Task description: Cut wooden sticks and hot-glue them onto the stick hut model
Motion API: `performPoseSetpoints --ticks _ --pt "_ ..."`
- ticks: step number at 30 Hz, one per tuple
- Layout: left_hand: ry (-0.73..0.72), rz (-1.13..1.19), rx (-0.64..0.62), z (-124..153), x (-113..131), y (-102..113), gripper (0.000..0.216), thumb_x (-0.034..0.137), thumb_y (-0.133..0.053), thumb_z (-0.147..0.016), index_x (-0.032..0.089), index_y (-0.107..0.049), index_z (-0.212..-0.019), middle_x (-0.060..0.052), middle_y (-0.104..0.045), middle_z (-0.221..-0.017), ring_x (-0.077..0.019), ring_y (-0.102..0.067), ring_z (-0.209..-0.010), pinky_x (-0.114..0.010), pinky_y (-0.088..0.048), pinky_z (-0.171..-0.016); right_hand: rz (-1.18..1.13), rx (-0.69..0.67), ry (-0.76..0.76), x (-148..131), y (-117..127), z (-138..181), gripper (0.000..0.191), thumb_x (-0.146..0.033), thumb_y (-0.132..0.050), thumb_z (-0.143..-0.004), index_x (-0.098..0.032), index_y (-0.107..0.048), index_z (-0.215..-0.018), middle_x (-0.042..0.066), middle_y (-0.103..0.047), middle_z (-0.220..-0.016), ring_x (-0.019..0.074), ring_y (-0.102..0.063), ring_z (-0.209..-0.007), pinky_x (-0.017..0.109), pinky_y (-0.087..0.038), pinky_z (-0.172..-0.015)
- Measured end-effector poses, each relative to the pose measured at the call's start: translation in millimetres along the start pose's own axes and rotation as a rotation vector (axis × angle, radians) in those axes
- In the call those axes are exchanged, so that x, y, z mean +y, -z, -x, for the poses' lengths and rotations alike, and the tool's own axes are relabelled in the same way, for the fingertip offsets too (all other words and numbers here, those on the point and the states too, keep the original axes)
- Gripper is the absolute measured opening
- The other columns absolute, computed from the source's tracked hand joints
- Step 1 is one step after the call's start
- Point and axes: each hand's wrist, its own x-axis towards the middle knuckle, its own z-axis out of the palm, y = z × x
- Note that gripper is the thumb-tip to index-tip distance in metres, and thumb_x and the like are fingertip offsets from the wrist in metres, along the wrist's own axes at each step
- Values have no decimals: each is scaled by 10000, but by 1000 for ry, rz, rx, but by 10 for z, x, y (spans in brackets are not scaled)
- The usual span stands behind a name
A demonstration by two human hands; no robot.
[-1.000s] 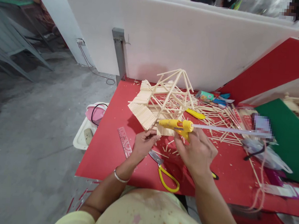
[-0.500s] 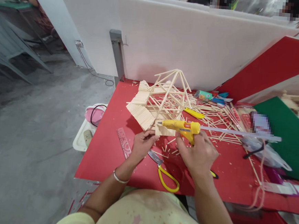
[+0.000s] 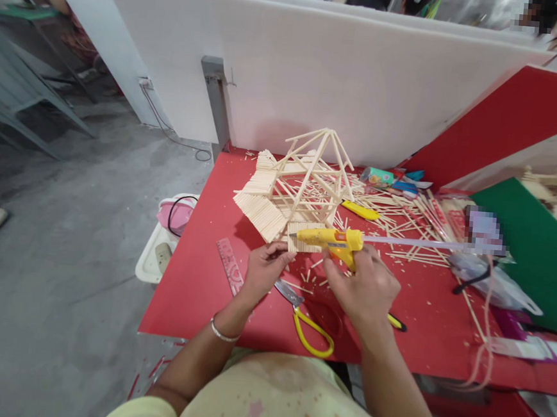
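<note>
My right hand [image 3: 368, 283] is wrapped round the grip of a yellow hot glue gun [image 3: 336, 239], and a long clear glue stick [image 3: 411, 243] runs out of its back. The nozzle points left, over the front panel of a wooden stick model [image 3: 261, 188]. This model has an open peaked frame above, with panels of sticks laid side by side around its base. My left hand [image 3: 266, 268] is closed, its fingertips pinching the model's near edge by the front panel. Its fingers partly hide what they grip.
Scissors with yellow handles [image 3: 313, 333] and a clear ruler [image 3: 229, 265] lie on the red table [image 3: 189, 291]. A yellow utility knife [image 3: 360, 210] and many loose sticks [image 3: 398, 218] are scattered right of the model. A white board [image 3: 341, 78] stands behind. A plastic bag [image 3: 489, 280] lies at right.
My right hand and the glue gun have moved a little to the left over the front panel. My left hand keeps its place. A shoe shows further in at the left.
</note>
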Motion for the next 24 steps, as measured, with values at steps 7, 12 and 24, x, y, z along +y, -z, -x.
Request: performPoseSetpoints --ticks 7,12,24 --pt "-14 -25 -6 -1 -23 12 243 393 -772 -777 156 -750 -824 4 -646 -676 -90 -535 -552 -207 -494 -523 3 33 23 -18 -17 -32 297 -482 -681 -847 -192 -616 -849 27 -688 -790 154 -608 -649 272 -299 -564" --pt "-12 -24 -8 -3 -58 17 250 396 -769 -781 151 -742 -826 8 -631 -645 -91 -540 -528 -211 -494 -509 2 31 29 -47 -7 -75 280 -474 -668 -860 -197 -625 -876 32 -680 -785 160 -597 -667 279 -295 -577" --pt "10 4 -23 6 -57 23 287 431 -774 -778 152 -733 -831 11 -618 -620 -98 -551 -509 -220 -505 -504 -43 23 40 -83 -39 -130 230 -401 -650 -883 -199 -633 -992 51 -672 -849 180 -591 -756 287 -338 -632"
